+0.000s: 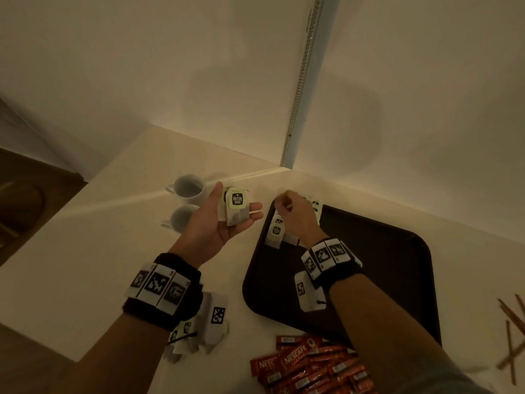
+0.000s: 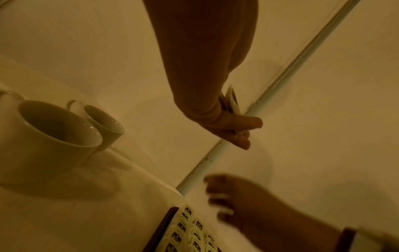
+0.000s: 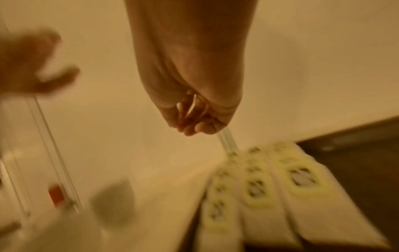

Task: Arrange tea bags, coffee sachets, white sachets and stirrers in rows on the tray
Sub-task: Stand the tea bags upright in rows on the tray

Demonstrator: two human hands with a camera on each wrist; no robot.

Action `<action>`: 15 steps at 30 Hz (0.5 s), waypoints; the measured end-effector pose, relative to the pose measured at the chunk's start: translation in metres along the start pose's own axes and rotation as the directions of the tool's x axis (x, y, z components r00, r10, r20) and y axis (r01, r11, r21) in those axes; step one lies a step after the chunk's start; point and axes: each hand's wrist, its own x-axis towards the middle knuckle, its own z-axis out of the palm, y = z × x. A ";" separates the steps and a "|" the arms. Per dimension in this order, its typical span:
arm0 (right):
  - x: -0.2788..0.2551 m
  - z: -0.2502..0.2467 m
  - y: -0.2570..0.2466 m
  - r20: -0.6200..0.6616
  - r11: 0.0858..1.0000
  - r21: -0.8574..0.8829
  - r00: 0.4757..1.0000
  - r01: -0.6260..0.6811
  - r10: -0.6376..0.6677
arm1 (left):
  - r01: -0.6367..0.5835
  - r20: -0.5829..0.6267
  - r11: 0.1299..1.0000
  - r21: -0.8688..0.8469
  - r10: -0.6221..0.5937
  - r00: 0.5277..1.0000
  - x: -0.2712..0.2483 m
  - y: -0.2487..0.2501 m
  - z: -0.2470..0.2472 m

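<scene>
While the light is dim and warm:
Tray (image 1: pixel 383 280): dark, on the counter, tea-bag rows (image 1: pixel 277 230) at its far left corner.
Left hand (image 1: pixel 224 220): palm up, cradling a small stack of tea bags (image 1: pixel 235 207), thumb alongside.
Right hand (image 1: pixel 295 216): fingers curled above the rows; whether it holds anything, cannot tell.

Dim, warm light is washing over a pale corner.
Two plain cream walls (image 1: pixel 170 66) are meeting behind a white countertop (image 1: pixel 85 237), a beaded metal strip (image 1: pixel 301 81) is running down the corner, and dark wooden flooring (image 1: pixel 34 200) is showing at left.
</scene>
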 end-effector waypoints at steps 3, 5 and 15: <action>-0.011 -0.023 -0.056 0.012 0.943 0.281 0.982 0.179 -0.190 | -0.008 0.017 0.999 0.044 0.007 1.000 0.001 -0.003 0.006; -0.019 -0.035 -0.082 0.091 0.930 0.289 0.960 0.229 -0.265 | -0.031 0.039 0.998 0.061 0.029 0.999 0.001 -0.005 0.011; -0.023 -0.090 -0.130 -0.008 0.906 0.193 0.924 0.376 -0.382 | -0.252 0.083 0.966 0.062 0.247 0.966 -0.004 -0.002 0.028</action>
